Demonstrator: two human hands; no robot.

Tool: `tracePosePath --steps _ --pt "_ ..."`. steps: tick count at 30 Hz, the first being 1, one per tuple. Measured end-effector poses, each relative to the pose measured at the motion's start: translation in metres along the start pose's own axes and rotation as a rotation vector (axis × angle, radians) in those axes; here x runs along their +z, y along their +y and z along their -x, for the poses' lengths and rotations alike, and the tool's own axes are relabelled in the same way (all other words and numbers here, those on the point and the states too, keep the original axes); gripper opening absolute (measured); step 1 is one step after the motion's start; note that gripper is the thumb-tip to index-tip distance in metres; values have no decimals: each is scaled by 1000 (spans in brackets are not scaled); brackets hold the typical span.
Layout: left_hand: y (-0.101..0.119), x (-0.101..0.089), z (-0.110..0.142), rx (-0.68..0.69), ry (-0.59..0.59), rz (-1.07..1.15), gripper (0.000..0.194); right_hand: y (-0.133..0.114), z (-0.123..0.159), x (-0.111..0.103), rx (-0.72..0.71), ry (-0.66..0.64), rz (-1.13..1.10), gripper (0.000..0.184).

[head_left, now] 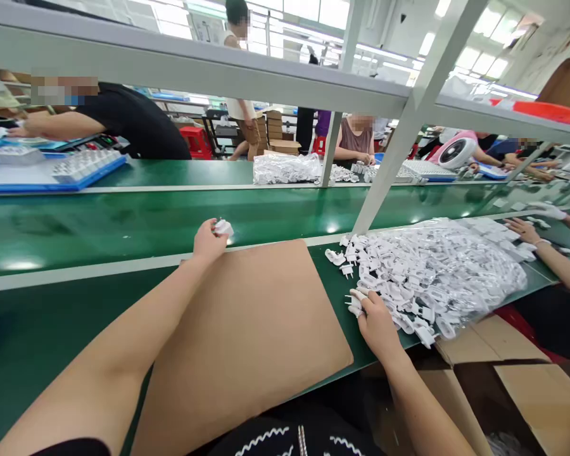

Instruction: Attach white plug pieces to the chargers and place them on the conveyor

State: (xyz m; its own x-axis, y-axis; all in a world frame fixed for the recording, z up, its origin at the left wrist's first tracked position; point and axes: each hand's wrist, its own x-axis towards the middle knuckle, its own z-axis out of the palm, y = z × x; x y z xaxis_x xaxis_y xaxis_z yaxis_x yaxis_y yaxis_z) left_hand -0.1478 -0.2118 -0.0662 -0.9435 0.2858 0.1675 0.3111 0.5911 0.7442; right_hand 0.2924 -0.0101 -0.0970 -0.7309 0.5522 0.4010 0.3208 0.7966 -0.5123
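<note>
My left hand [208, 243] reaches past the far edge of a brown cardboard sheet [256, 323], closed on a small white plug [224, 228] over the green conveyor belt [156, 218]. Thumb and fingers of my right hand [377, 322] pinch another white plug [355, 304], its two metal pins pointing left. That hand is beside the sheet's right edge, at the near side of a large pile of white plug parts [399, 266]. Part of the pile lies under or in a clear plastic bag [475, 266].
A slanted white post [384, 164] rises behind the pile and joins an overhead shelf beam [218, 69]. A co-worker's hands [525, 229] are at the pile's right end. Open cartons [498, 361] stand below at right. Across the belt are a blue tray [76, 180] and seated people.
</note>
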Motion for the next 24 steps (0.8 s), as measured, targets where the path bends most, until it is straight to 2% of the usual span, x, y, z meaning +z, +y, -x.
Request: tracePosePath --steps 3,5,7,10,11,13,15,18,20,21,24 --pt "-7 7 -24 -35 52 -76 64 -15 -16 3 51 8 -307 33" --pt "-13 8 -30 -79 21 -100 60 -30 -33 14 77 -47 -513 39" --pt "-17 9 -29 -122 3 -102 66 -47 -54 31 67 -130 -657 44" --pt "-18 11 -16 -183 93 -127 97 -71 -83 65 28 -272 -770 36" --pt "-17 12 -8 -164 147 -148 104 -77 -90 76 29 -314 -798 32" --pt "-14 18 15 -17 208 -199 107 -83 -97 96 62 -375 -863 30" --pt "-12 27 41 202 141 -235 99 -84 -97 110 94 -412 -947 36" --pt "-11 39 71 409 -175 -263 81 -77 -91 121 92 -409 -1041 41" --pt "-12 43 79 437 -346 -302 78 -73 -89 123 85 -382 -1022 33" --pt "-14 44 79 439 -393 -327 78 -72 -88 124 78 -373 -990 28" --pt "-18 44 75 449 -393 -397 82 -70 -86 126 22 -388 -885 25"
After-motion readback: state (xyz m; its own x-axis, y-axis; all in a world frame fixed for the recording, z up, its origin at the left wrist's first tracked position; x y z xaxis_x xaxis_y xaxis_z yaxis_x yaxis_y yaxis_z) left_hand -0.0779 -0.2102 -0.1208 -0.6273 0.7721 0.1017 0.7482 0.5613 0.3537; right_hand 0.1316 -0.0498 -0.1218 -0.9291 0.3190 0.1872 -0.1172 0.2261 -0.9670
